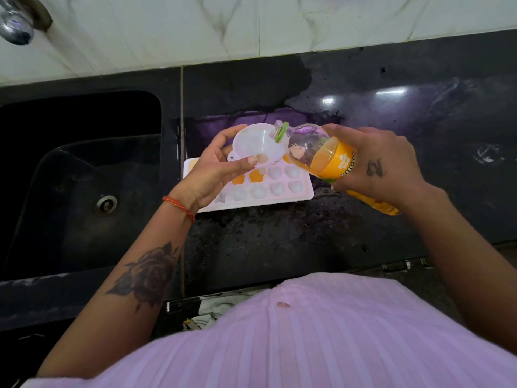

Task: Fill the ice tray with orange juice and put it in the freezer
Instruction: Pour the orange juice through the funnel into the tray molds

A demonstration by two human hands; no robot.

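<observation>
A pale pink ice tray [282, 193] with heart-shaped cells lies on the black counter. Some of its back cells hold orange juice; the front and right cells look white. My left hand [208, 170] holds a white funnel [258, 144] over the tray's back row. My right hand [375, 163] grips an orange juice bottle [330, 161], uncapped and tilted with its mouth over the funnel's rim. Juice sits in the bottle's lower part, and a little liquid lies at the funnel's bottom.
A black sink [84, 177] with a drain lies left of the tray, and a chrome tap [16, 29] is at the top left. The black counter [279, 242] is wet around the tray. White tiles [251, 23] back it.
</observation>
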